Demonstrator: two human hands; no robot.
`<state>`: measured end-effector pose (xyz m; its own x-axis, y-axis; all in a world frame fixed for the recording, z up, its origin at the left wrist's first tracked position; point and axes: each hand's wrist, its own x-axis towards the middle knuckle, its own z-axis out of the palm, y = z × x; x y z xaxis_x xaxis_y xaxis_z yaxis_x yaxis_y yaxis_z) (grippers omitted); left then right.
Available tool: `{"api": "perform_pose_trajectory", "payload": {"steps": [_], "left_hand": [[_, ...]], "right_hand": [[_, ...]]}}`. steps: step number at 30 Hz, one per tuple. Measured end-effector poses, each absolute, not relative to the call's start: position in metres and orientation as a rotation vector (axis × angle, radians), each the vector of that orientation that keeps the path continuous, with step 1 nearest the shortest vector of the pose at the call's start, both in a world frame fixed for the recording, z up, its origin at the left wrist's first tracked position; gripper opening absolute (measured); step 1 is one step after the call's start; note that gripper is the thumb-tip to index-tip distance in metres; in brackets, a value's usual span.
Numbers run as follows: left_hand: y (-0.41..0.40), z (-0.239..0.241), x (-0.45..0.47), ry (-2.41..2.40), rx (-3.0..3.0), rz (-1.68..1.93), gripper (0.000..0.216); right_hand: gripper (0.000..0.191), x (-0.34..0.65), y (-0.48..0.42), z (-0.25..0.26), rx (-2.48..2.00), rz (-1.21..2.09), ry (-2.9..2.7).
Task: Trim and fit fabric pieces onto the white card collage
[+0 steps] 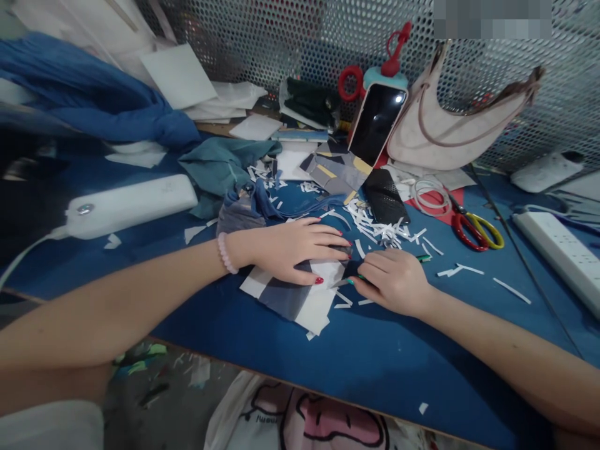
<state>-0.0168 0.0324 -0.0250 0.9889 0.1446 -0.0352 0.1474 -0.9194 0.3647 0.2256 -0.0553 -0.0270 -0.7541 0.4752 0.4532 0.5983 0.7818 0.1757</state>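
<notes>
My left hand (293, 251) lies flat with fingers stretched out, pressing down a white-and-grey piece of sheet or cloth (281, 297) near the table's front edge. My right hand (391, 281) is closed around a slim green tool (424, 258). Its pale, pointed tip (342, 283) touches or nearly touches the right edge of the piece; most of the tool is hidden in the fist, so its kind is unclear. Beyond both hands lies a heap of narrow white strips (375, 225). Bunched blue-grey fabric (241, 209) sits just behind my left wrist.
Red-and-yellow-handled scissors (478, 232) and a power strip (562, 250) lie to the right. A phone (377, 122) leans upright at the back, with a dark flat device (387, 195) before it. A white corded device (134, 205) is at left; a handbag (450, 137) stands behind.
</notes>
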Motion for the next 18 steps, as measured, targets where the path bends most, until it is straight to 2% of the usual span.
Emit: {"api": "perform_pose_trajectory", "payload": {"steps": [18], "left_hand": [[0.0322, -0.0234, -0.0188, 0.187, 2.744, 0.054, 0.061]], "right_hand": [[0.047, 0.2213, -0.0560, -0.0245, -0.818, -0.463, -2.622]]}}
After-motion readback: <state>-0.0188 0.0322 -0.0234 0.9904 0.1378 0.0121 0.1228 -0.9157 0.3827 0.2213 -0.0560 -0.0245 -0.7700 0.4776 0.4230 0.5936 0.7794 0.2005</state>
